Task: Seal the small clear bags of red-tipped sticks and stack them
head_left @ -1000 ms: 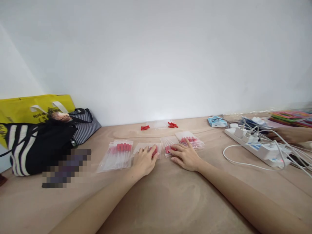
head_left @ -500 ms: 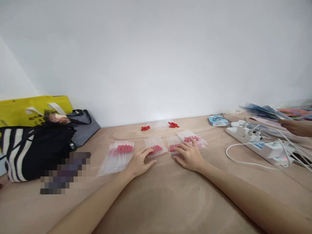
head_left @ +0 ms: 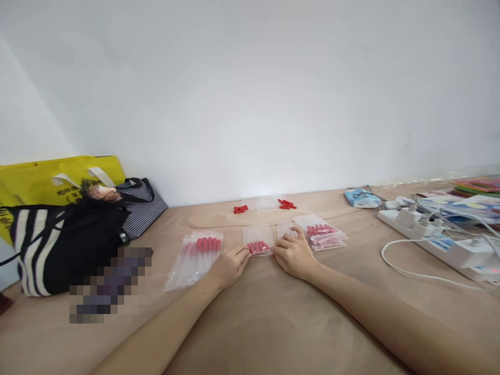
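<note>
A small clear zip bag (head_left: 257,234) lies flat in front of me, with thin pale sticks and red tips inside. My left hand (head_left: 229,266) is closed in a pinch at its lower left corner. My right hand (head_left: 295,255) has its fingertips together at the lower right corner, with the index finger raised. Under and behind those right fingers is another clear bag (head_left: 285,229), mostly hidden. To the right rests a stack of similar bags (head_left: 322,234) with red-tipped contents. Left of my left hand lies a spread of more such bags (head_left: 193,263).
Loose red pieces (head_left: 287,203) and a second red cluster (head_left: 240,209) lie near the wall beside clear sticks (head_left: 266,204). A power strip (head_left: 425,234) with white cables and a blue mask (head_left: 362,198) are at right. Bags, including a black one (head_left: 78,250), stand at left.
Both hands have closed in on the middle bag's lower corners, their fingers drawn together. The view has shifted slightly left. Another person's hand with a dark bundle at right is out of view.
</note>
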A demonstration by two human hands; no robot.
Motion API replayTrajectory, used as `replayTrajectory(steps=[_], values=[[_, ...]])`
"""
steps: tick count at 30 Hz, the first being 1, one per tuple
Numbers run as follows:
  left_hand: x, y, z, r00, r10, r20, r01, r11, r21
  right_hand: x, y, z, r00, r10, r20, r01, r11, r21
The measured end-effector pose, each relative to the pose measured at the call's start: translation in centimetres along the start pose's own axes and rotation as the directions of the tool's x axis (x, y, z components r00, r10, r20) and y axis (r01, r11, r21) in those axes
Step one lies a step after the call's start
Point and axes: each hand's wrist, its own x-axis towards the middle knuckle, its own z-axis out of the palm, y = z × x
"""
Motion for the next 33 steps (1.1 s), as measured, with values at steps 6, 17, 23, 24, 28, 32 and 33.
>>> replayTrajectory(steps=[6,17,23,24,28,32,33], values=[[0.4,0.1,0.2,0.994,0.091,-0.064,-0.085,0.992,0.091,-0.3,0.0,-0.1,0.998,-0.019,-0.055,0.020,1.000,0.010],[1.0,0.5,0.4,0.970,0.229,-0.074,-0.212,0.959,0.188,-0.4,0.0,-0.4,0.984,-0.112,-0.136,0.102,0.992,-0.080],[2.1,1.1,1.4,0.968,0.232,-0.091,-0.216,0.963,0.161,-0.2,0.3,-0.1,0.986,-0.119,-0.113,0.115,0.992,-0.042],[2.2,1.1,1.6,0.965,0.243,-0.096,-0.226,0.961,0.160,-0.2,0.4,-0.1,0.987,-0.116,-0.110,0.113,0.993,-0.034],[2.3,0.8,1.8,0.955,0.279,-0.104,-0.263,0.954,0.142,0.0,0.4,0.0,0.988,-0.107,-0.113,0.106,0.994,-0.015],[2.2,0.6,1.7,0.963,0.250,-0.105,-0.241,0.966,0.096,0.2,0.1,-0.1,0.986,-0.123,-0.110,0.122,0.992,-0.010],[2.3,0.7,1.8,0.967,0.235,-0.103,-0.227,0.971,0.079,0.2,0.1,-0.1,0.986,-0.123,-0.110,0.122,0.992,-0.011]])
